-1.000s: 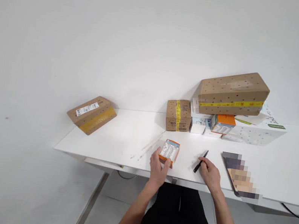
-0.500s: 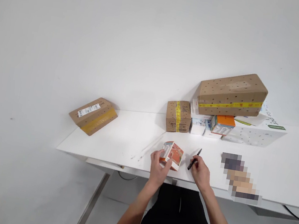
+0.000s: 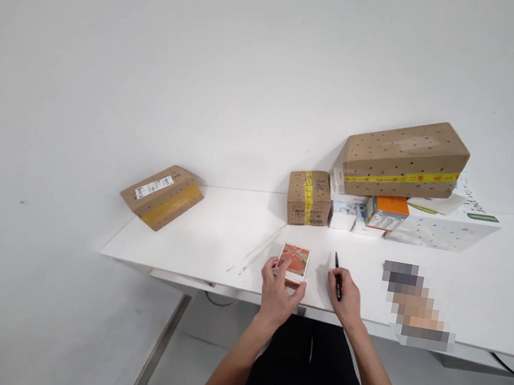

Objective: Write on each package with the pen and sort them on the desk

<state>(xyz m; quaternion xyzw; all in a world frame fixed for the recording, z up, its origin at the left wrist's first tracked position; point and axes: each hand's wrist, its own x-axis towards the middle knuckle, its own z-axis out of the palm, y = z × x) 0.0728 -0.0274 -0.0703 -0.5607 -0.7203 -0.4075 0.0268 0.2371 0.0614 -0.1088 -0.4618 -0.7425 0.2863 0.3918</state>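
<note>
My left hand (image 3: 280, 294) grips a small red-and-white printed carton (image 3: 293, 260) near the front edge of the white table (image 3: 219, 239). Its picture side faces up, and the fingers lie around its left side, top and front. To the right, my right hand (image 3: 344, 294) is closed around a black marker pen (image 3: 338, 286). The pen's upper end points away from me, and its lower end is just over the table. Pen and carton are apart.
A brown box (image 3: 162, 196) stands at the table's left end. Along the wall are a small taped box (image 3: 309, 198), a long brown box (image 3: 405, 161) atop others, an orange carton (image 3: 387, 213) and a large white box (image 3: 442, 231). A blurred patch (image 3: 415, 304) covers something at right.
My left hand has turned the carton so that its picture side faces up and sits squarer to me. The pen in my right hand has swung to tilt the other way.
</note>
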